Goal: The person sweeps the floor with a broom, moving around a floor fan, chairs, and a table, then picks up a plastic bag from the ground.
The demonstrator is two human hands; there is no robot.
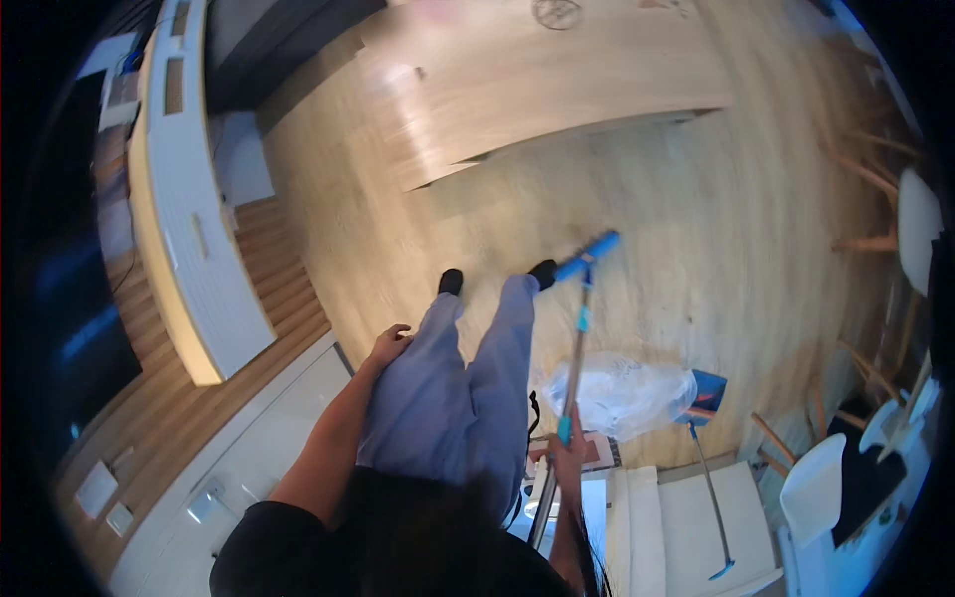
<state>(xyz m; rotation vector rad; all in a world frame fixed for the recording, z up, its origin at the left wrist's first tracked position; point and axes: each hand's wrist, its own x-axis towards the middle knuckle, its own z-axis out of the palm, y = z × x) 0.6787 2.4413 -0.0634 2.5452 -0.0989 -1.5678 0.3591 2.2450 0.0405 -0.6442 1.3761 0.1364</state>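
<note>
My right hand grips the metal pole of a mop near a turquoise collar. The pole runs down to a blue mop head, which rests on the wood-look floor beside my dark-shod right foot. My left hand hangs by my left thigh with its fingers slightly bent and apart, holding nothing. To the right of the pole, a translucent plastic bag lies on the floor, touching a blue dustpan whose long handle slants towards the lower right.
A wooden table stands ahead. At the left are a white slatted cabinet and a dark screen. White chairs with wooden legs stand at the right. A small patterned mat lies by the white drawers.
</note>
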